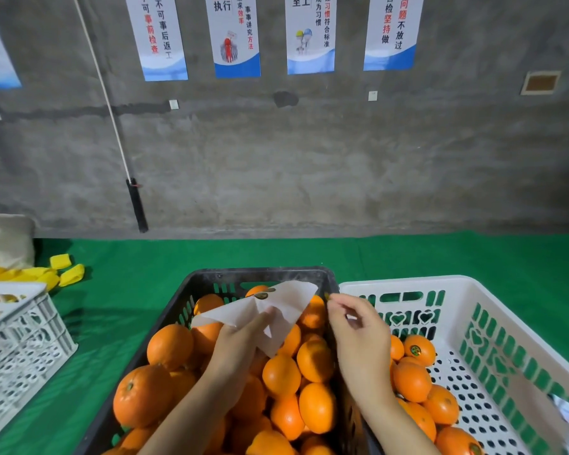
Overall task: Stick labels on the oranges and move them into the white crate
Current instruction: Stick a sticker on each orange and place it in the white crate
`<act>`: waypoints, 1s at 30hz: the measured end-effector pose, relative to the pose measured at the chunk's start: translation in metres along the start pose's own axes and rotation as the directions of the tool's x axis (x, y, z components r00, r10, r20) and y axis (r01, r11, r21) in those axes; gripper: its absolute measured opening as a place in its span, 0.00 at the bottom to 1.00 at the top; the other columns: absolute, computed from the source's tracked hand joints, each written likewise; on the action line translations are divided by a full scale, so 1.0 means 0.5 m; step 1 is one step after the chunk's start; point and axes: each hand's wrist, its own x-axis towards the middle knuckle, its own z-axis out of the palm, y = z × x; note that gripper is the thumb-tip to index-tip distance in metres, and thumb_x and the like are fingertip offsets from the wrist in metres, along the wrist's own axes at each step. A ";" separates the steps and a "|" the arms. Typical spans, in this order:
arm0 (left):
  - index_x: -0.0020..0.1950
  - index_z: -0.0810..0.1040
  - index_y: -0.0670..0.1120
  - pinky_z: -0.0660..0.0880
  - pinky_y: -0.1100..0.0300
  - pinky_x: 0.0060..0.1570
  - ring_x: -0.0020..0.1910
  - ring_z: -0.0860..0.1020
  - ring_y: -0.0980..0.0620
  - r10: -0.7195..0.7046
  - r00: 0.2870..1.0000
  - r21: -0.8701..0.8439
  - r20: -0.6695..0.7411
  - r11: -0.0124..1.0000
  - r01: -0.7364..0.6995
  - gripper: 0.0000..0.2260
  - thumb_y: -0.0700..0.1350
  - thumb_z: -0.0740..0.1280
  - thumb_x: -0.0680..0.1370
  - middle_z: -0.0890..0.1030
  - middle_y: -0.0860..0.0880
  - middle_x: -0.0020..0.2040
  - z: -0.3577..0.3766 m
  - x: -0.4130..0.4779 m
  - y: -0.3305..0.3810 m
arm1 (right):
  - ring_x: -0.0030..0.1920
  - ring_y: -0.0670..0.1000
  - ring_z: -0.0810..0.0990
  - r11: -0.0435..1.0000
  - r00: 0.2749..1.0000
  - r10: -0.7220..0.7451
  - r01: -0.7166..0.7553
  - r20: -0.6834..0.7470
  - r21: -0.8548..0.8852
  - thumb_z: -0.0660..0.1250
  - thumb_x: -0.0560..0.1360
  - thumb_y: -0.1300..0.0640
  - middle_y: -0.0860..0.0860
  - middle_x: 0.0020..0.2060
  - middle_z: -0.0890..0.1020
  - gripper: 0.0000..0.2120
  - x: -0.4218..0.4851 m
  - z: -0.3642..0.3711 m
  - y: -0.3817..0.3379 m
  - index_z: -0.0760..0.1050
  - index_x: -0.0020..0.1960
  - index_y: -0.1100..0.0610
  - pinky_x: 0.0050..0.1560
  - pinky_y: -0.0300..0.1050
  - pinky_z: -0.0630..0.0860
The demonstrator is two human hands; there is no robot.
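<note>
A black crate (pixel 211 280) in the middle holds several unlabelled oranges (pixel 170 346). Above it my left hand (pixel 243 343) grips a white label backing sheet (pixel 283 307) with a few round stickers near its top. My right hand (pixel 358 333) is just right of the sheet, above the black crate's right rim, pinching a small sticker (pixel 326 295) between thumb and forefinger. The white crate (pixel 493 293) stands to the right and holds several oranges, one of them showing a green label (pixel 416 350).
A green cloth (pixel 408 254) covers the table up to a grey concrete wall. Another white crate (pixel 20 339) stands at the left edge, with yellow foam pieces (pixel 60 269) and a white bag (pixel 4 241) behind it. A black bar leans on the wall.
</note>
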 end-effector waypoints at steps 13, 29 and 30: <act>0.54 0.81 0.52 0.76 0.55 0.39 0.47 0.81 0.48 0.229 0.936 0.050 -0.268 0.973 -0.224 0.09 0.53 0.71 0.77 0.84 0.48 0.48 -0.020 0.010 0.011 | 0.48 0.48 0.78 0.733 0.875 0.093 0.262 0.474 -0.628 0.64 0.81 0.55 0.44 0.45 0.82 0.27 -0.005 -0.001 0.025 0.59 0.76 0.41 0.54 0.45 0.70; 0.40 0.82 0.50 0.82 0.47 0.46 0.42 0.84 0.43 0.185 0.964 0.165 -0.191 0.974 -0.154 0.11 0.56 0.72 0.77 0.85 0.43 0.40 -0.009 -0.004 0.004 | 0.63 0.54 0.69 0.284 0.762 0.331 0.481 0.556 -0.829 0.58 0.79 0.61 0.47 0.41 0.76 0.12 0.008 0.035 0.009 0.70 0.39 0.49 0.74 0.68 0.32; 0.39 0.81 0.49 0.82 0.48 0.45 0.41 0.84 0.42 0.179 0.965 0.175 -0.192 0.974 -0.146 0.12 0.56 0.72 0.77 0.84 0.39 0.42 -0.008 -0.004 0.003 | 0.60 0.53 0.71 0.285 0.773 0.328 0.467 0.543 -0.837 0.58 0.79 0.61 0.47 0.36 0.74 0.13 0.010 0.039 0.010 0.70 0.38 0.50 0.74 0.68 0.32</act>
